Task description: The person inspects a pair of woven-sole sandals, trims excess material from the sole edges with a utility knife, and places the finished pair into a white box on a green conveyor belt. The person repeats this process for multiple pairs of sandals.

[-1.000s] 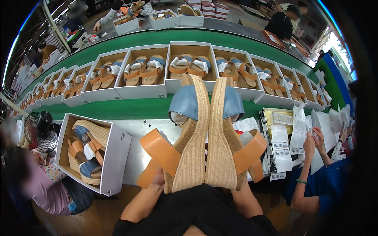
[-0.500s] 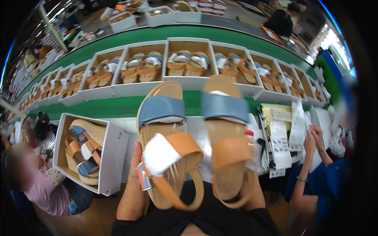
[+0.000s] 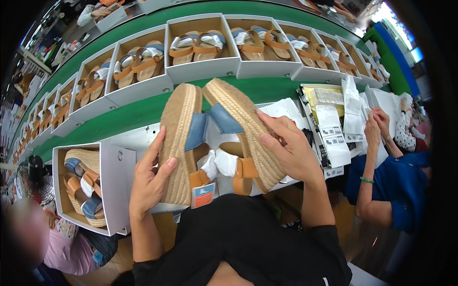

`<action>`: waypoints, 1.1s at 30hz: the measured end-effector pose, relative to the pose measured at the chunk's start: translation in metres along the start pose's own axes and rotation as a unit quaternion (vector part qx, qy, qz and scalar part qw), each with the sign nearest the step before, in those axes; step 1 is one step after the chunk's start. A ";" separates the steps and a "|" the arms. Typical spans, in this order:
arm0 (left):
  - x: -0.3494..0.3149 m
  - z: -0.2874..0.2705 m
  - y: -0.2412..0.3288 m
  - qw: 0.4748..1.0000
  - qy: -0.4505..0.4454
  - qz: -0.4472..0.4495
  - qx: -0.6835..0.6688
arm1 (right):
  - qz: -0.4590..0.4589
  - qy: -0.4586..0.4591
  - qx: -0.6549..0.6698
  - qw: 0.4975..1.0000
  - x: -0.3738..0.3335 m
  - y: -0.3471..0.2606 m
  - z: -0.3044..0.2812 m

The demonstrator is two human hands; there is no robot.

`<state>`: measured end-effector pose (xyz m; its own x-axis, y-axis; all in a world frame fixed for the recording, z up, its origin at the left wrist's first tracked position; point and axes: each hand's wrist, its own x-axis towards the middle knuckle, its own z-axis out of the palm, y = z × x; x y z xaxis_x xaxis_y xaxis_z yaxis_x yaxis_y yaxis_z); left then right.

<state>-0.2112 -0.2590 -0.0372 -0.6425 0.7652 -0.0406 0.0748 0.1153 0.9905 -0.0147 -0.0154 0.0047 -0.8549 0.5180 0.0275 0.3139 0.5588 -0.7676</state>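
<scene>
In my left hand (image 3: 149,178) is one wedge sandal (image 3: 177,138), its woven rope sole turned outward to the left. My right hand (image 3: 296,151) grips its mate, another wedge sandal (image 3: 248,133), with thumb and fingers on the rope sole. Both have a blue toe strap and a tan ankle strap, and their straps face each other. White tissue (image 3: 226,163) wraps the ankle straps. From the left sandal hangs a blue and orange tag (image 3: 202,195). The pair is held above the work table, toes pointing away from me.
At left stands a white box (image 3: 117,190) holding another pair. Beyond, a green conveyor (image 3: 138,113) carries a row of open sandal boxes (image 3: 202,71). Label sheets (image 3: 334,138) lie at right, beside a co-worker's hands (image 3: 374,126). Another person in pink (image 3: 71,250) sits at left.
Both sandals have turned from showing their insoles and straps to standing on edge, rope soles outward, toes close together. My hands now grip the soles from the sides. The view has shifted.
</scene>
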 end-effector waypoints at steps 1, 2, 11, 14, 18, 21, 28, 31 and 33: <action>0.000 0.002 0.000 0.999 0.011 0.026 0.013 | -0.003 0.016 0.013 1.000 0.000 0.001 0.004; 0.001 0.003 0.000 0.998 0.020 0.045 0.035 | -0.002 0.026 0.015 1.000 0.000 0.001 0.006; 0.011 0.026 -0.016 0.959 0.230 0.108 -0.127 | -0.113 0.392 0.058 0.911 -0.001 0.042 0.049; 0.019 0.040 -0.002 0.912 0.272 0.119 -0.284 | -0.097 0.448 0.192 0.868 0.004 0.041 0.066; 0.025 0.053 -0.003 0.818 0.198 0.067 -0.537 | 0.005 0.321 0.537 0.780 0.004 0.033 0.088; 0.020 0.063 -0.010 0.740 0.060 -0.006 -0.670 | 0.110 0.145 0.770 0.612 0.007 -0.003 0.102; 0.011 0.081 -0.021 0.659 -0.024 -0.061 -0.749 | 0.165 -0.002 0.862 0.480 -0.009 0.009 0.127; 0.010 0.082 -0.027 0.620 -0.049 -0.058 -0.781 | 0.160 -0.019 0.867 0.472 -0.010 0.009 0.127; 0.007 0.083 -0.025 0.621 -0.039 -0.061 -0.781 | 0.157 -0.029 0.872 0.462 -0.012 0.010 0.126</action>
<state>-0.1540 -0.2037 -0.0732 -0.5277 0.8462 -0.0740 -0.8400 -0.5328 -0.1030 -0.0530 -0.0978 -0.0843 -0.9061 0.3491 -0.2391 -0.3406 -0.9370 -0.0772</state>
